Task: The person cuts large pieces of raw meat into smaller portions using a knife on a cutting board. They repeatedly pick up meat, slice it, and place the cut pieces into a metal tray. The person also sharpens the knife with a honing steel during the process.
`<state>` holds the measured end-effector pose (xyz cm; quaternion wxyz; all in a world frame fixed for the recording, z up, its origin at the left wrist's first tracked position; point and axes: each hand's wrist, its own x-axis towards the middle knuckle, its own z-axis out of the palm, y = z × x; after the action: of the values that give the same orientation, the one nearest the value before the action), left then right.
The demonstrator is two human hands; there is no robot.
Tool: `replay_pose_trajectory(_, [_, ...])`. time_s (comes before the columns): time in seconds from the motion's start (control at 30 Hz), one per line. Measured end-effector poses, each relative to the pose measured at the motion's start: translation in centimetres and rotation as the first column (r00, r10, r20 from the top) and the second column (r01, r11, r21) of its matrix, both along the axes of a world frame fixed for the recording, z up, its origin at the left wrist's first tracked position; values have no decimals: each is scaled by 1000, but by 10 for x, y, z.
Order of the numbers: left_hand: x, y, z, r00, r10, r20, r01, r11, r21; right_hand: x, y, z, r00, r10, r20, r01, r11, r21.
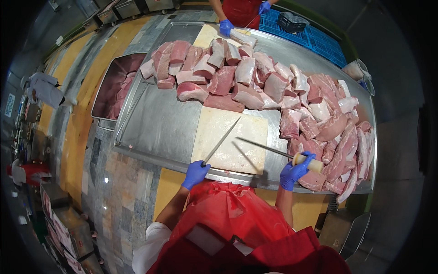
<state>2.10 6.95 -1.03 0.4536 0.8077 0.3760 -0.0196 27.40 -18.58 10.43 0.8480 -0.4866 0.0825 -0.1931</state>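
In blue gloves, both my hands are closed on tools above the near edge of the metal table. My left hand [196, 175] grips a knife [221, 141] by its dark handle, the slim blade pointing up and to the right over a white cutting board [214, 121]. My right hand [296, 171] holds a sharpening steel [308, 162] by its pale, thick handle. Its dark rod reaches left above the board, with a shadow beneath. The blade and the rod are apart. Close beside my right hand lie cut pieces of raw meat [335, 157].
A long heap of meat chunks [222, 80] spans the table [155, 112]. Across it, a co-worker's gloved hand [226, 28] touches meat on another board. A metal bin [101, 93] with meat stands left of the table. Blue crates [315, 39] and a white bucket [358, 68] are beyond.
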Motion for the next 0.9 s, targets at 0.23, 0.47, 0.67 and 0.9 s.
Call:
replay_pose_trajectory(0.23, [-17,-8,-24,999,-40,-7,40,999,-31,-28,-29,-127,827,385,-410,-191,877,440])
replay_pose_trajectory(0.47, [-29,1,-15,997,-28,-68,24,998,-60,-68,-113,-181,505,657,-559,-652,715,251])
replay_pose_trajectory(0.67, [-33,3,-28,999,7,-40,-9,998,-60,-56,-142,-167,427,814,-394,-615,581,532])
replay_pose_trajectory(0.9, [-35,11,-37,998,-13,-54,10,998,-67,-10,-164,-137,20,632,-775,-955,243,173])
